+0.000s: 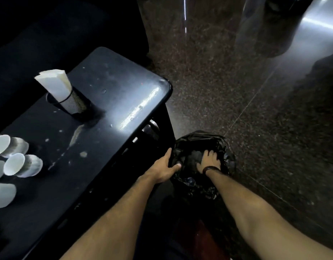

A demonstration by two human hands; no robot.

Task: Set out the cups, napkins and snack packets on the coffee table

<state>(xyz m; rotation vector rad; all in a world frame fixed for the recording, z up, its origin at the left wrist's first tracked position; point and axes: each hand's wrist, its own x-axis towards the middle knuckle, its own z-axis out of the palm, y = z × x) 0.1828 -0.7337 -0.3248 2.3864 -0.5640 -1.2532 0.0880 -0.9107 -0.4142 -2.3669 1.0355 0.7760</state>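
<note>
A black plastic bag (196, 141) sits on the floor beside the dark coffee table (113, 94). My left hand (166, 166) grips the bag's left rim and holds its mouth apart. My right hand (208, 161) is plunged into the bag, fingers spread over something dark inside; what it touches is too dark to tell. On the table, white napkins (53, 82) stand in a black mesh holder (74, 102). Several white paper cups (15, 164) are at the table's left edge.
A dark speckled stone floor (237, 91) stretches to the right of the table. A dark sofa or chair (49, 25) stands behind the table. A shelf under the tabletop shows metal objects (150, 128). Shiny metal furniture (302, 25) is at the far right.
</note>
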